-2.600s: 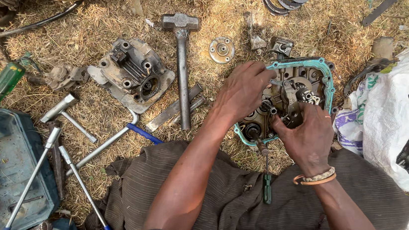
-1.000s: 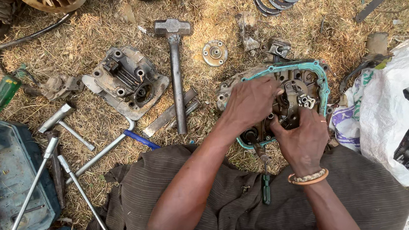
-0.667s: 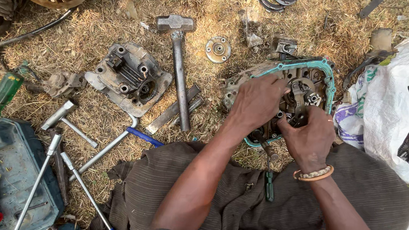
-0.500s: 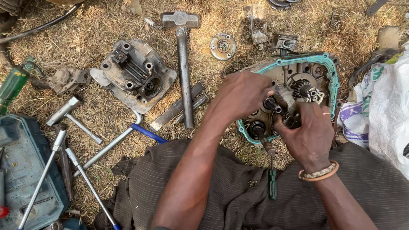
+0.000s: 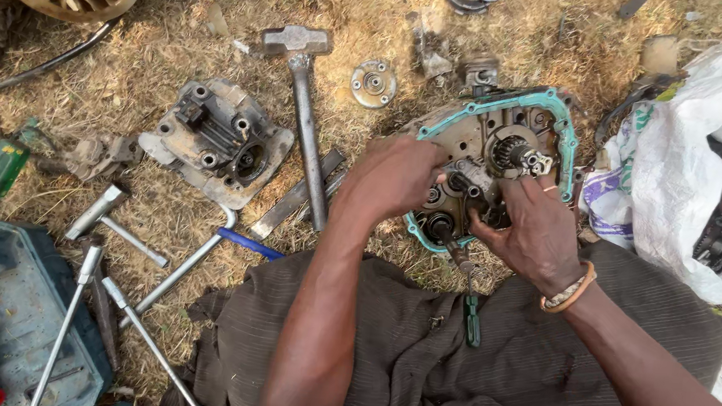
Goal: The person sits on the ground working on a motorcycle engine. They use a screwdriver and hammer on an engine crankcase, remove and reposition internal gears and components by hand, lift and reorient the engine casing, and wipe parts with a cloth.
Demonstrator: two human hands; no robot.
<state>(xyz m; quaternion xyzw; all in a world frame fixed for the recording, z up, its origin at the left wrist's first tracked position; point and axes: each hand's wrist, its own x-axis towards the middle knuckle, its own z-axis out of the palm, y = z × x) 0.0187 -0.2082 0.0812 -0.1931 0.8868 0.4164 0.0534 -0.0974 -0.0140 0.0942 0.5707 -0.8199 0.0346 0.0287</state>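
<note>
Head view showed both hands on an open engine case half [image 5: 490, 145] with a teal gasket [image 5: 512, 98] round its rim, lying on dry grass just beyond a dark cloth [image 5: 451, 371]. The left hand [image 5: 394, 180] was curled over the case's near left side, fingers closed on internal parts hidden beneath them. The right hand [image 5: 534, 233] pinched the gear cluster [image 5: 469, 182] at the case centre between thumb and fingers. A hammer [image 5: 304, 109] lay just left of the case; a cylinder head [image 5: 217, 141] lay further left. A white plastic bag [image 5: 700, 165] sat to the right.
</note>
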